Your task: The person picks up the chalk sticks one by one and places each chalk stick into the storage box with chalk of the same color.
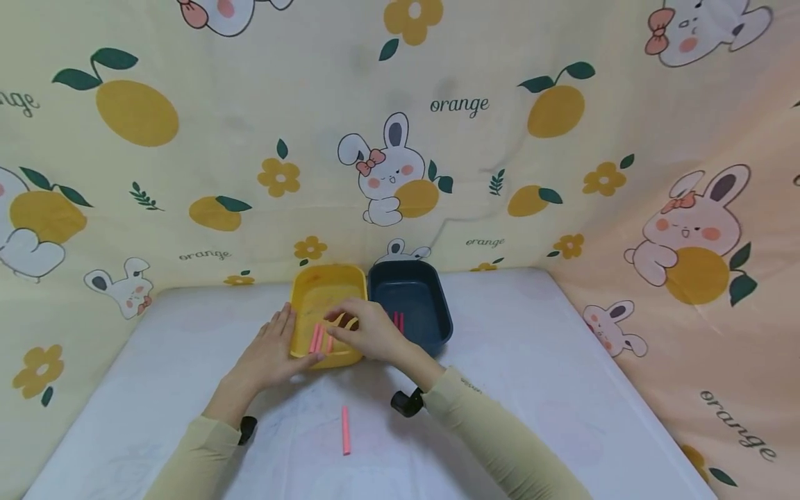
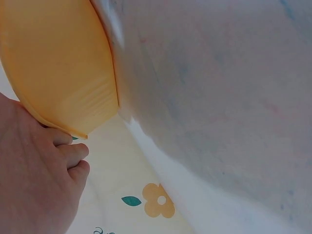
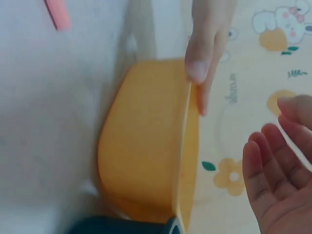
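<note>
My left hand [image 1: 271, 351] rests against the near left corner of a yellow plastic bin [image 1: 328, 272], its fingers along the left side and its thumb over the front rim. Inside lie several pink sticks [image 1: 317, 338] resembling chalk. Above them hovers my right hand [image 1: 369, 330], fingers loosely bent and thumb apart from the index finger. Nothing shows between those fingers in the right wrist view. Partly behind that hand, a dark blue bin [image 1: 425, 292] holds red-pink sticks [image 1: 398, 321]. One loose pink stick [image 1: 346, 430] lies on the table in front of the bins.
The two bins stand side by side near the back of the white-covered table [image 1: 519, 389]. Behind it hangs a cream cloth [image 1: 300, 90] printed with rabbits and oranges. Faint blue and pink smears mark the table cover. Black straps show at both wrists.
</note>
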Motion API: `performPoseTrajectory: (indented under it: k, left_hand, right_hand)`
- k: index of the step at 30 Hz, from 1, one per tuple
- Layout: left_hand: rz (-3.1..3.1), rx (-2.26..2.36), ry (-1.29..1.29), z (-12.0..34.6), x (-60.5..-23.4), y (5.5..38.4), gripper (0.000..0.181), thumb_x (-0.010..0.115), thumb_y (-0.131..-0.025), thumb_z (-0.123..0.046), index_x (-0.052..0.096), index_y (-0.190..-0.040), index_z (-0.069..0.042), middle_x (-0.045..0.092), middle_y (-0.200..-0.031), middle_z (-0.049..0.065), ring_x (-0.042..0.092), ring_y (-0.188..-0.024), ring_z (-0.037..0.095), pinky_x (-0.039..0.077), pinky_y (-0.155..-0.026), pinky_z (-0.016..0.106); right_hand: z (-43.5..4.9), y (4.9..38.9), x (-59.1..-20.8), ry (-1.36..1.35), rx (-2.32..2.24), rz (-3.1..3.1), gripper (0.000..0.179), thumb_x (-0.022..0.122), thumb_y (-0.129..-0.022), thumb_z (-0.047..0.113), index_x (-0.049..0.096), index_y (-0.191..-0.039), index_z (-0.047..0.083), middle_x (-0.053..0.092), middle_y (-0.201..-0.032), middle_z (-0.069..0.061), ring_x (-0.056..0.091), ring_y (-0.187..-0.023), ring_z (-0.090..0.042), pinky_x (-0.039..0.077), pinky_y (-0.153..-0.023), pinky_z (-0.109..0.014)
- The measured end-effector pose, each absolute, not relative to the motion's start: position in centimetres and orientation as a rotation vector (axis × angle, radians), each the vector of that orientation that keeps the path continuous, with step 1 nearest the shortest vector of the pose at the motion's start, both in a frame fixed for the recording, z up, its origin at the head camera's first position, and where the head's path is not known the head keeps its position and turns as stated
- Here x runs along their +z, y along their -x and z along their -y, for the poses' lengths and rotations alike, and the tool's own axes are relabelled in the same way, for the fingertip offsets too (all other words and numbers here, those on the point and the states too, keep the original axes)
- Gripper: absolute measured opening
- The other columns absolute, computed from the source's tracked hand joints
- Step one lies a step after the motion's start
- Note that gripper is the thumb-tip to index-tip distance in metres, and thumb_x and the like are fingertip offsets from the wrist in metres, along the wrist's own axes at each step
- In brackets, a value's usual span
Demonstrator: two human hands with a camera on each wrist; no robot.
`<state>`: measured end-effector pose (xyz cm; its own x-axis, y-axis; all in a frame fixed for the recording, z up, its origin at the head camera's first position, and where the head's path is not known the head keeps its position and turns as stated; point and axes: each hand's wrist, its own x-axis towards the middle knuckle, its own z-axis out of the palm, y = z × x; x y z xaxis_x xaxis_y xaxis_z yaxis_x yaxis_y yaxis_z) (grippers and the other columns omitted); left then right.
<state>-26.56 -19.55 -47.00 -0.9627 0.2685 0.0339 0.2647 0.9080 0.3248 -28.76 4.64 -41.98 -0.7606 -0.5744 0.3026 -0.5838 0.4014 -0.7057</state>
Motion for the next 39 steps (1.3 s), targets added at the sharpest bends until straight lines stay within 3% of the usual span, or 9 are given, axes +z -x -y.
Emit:
performPoseTrajectory:
  k: [9,17,25,32,39]
  left_hand:
    - [-3.079,0.523,-0.423,19.4,-47.0,26.5,0.117,0.058,-0.093,-0.073,0.018,-0.158,0.016,0.009,-0.170,0.031,0.017,-0.155,0.051,0.020,-0.125,0.063]
    - [-3.073,0.535,-0.424,19.5,-47.3,26.6,0.121,0.056,-0.091,-0.077,0.016,-0.159,0.015,0.008,-0.170,0.030,0.016,-0.155,0.051,0.019,-0.125,0.063]
    - [-3.066,0.538,-0.398,19.4,-47.2,26.6,0.122,0.057,-0.090,-0.078,0.015,-0.160,0.014,0.007,-0.170,0.030,0.016,-0.155,0.050,0.018,-0.125,0.062]
    - [-3.049,0.549,-0.388,19.3,-47.1,26.5,0.120,0.059,-0.092,-0.074,0.014,-0.159,0.014,0.006,-0.170,0.030,0.015,-0.155,0.050,0.017,-0.126,0.062]
    - [-3.050,0.541,-0.374,19.4,-47.1,26.7,0.120,0.060,-0.091,-0.073,0.014,-0.160,0.014,0.006,-0.170,0.030,0.015,-0.155,0.050,0.017,-0.126,0.062]
  right_hand:
    - [-5.3,25.2,-43.4,-0.913,1.475,2.571,0.028,0.075,-0.095,0.010,0.070,-0.122,0.004,0.069,-0.105,-0.003,0.066,-0.089,-0.010,0.058,-0.080,-0.019]
    - [-6.0,22.5,-45.5,-0.988,1.461,2.613,0.034,0.079,-0.091,0.006,0.067,-0.123,0.003,0.068,-0.103,-0.009,0.064,-0.085,-0.005,0.058,-0.075,-0.019]
    - [-6.3,21.1,-47.1,-1.087,1.395,2.806,0.037,0.079,-0.093,0.012,0.065,-0.125,0.002,0.064,-0.105,-0.005,0.062,-0.080,-0.004,0.055,-0.071,-0.015]
    - [-6.3,20.7,-48.0,-1.088,1.168,3.051,0.046,0.083,-0.090,0.026,0.063,-0.129,0.012,0.056,-0.107,0.006,0.054,-0.079,0.002,0.049,-0.070,-0.015]
    - [-5.8,20.6,-47.9,-1.088,1.003,3.144,0.050,0.084,-0.087,0.030,0.064,-0.129,0.012,0.052,-0.104,0.009,0.053,-0.079,0.002,0.049,-0.071,-0.016]
